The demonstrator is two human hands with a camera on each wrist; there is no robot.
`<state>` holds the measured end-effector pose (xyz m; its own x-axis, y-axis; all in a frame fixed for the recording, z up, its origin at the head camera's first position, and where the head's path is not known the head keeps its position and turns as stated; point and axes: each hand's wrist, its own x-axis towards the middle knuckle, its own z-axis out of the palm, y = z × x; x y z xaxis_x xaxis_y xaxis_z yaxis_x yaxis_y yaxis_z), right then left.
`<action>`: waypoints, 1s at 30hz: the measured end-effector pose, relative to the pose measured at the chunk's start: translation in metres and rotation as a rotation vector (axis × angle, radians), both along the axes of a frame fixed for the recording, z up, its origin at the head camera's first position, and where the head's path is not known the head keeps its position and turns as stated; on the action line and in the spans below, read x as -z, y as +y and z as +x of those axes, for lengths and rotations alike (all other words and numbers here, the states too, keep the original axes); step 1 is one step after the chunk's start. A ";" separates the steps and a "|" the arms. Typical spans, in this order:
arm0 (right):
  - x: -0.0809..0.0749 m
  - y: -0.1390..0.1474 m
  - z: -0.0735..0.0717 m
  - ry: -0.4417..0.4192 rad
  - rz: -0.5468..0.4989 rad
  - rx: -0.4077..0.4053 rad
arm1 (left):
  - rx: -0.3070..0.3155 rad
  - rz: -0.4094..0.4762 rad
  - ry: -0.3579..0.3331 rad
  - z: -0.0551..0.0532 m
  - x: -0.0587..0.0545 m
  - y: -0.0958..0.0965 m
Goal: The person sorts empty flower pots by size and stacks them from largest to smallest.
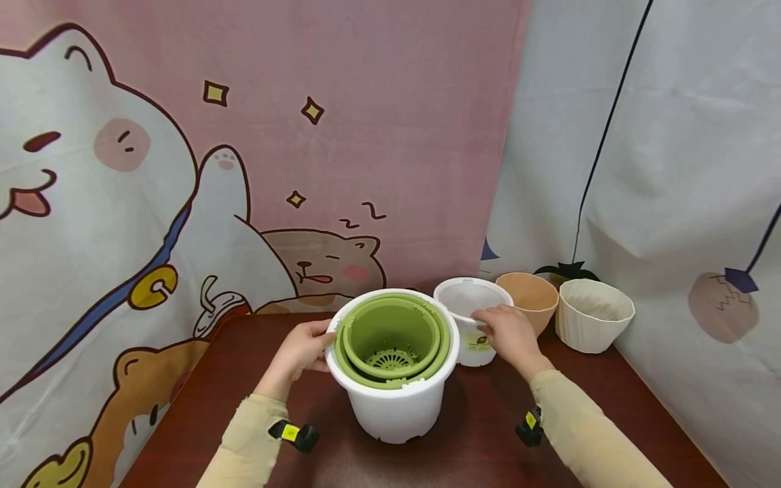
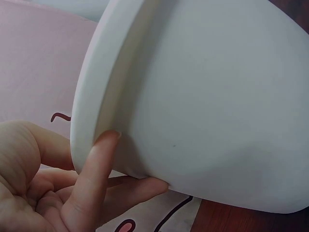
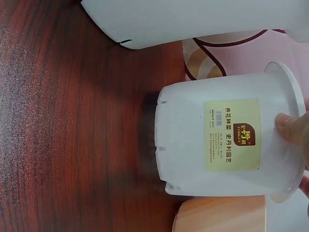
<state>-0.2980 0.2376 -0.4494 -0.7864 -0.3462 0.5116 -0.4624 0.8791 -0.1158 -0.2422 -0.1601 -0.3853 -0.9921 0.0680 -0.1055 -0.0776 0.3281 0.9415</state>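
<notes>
A large white flower pot [image 1: 395, 410] stands mid-table, with green pots [image 1: 390, 325] nested inside it; slots show in the floor of the innermost one. My left hand [image 1: 303, 352] grips the large pot's rim at its left side, and in the left wrist view the fingers [image 2: 96, 169] lie under the rim against the wall. With my right hand [image 1: 509, 332] I pinch the rim of a smaller white flower pot [image 1: 472, 291], the thumb on its outer wall. That pot bears a yellowish label [image 3: 231, 135] and looks close over the table in the right wrist view.
To the right of the smaller white pot stand an orange pot [image 1: 529, 298] and a cream fluted pot [image 1: 588, 322]. The dark red-brown table [image 1: 488, 440] runs up to a cartoon-printed curtain [image 1: 415, 135] behind and a white one on the right.
</notes>
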 end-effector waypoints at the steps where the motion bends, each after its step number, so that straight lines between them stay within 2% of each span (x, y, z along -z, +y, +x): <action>1: -0.001 0.000 0.001 -0.001 -0.004 0.001 | 0.002 -0.001 0.001 0.000 0.000 0.000; 8: -0.011 0.003 0.008 0.029 -0.051 -0.008 | 0.002 0.004 0.006 0.001 0.000 0.001; 17: -0.021 0.007 0.014 0.028 -0.059 0.005 | -0.003 -0.002 -0.002 -0.001 0.001 0.000; 30: -0.035 0.018 0.020 0.086 -0.075 -0.006 | 0.009 -0.001 0.003 0.000 0.000 0.000</action>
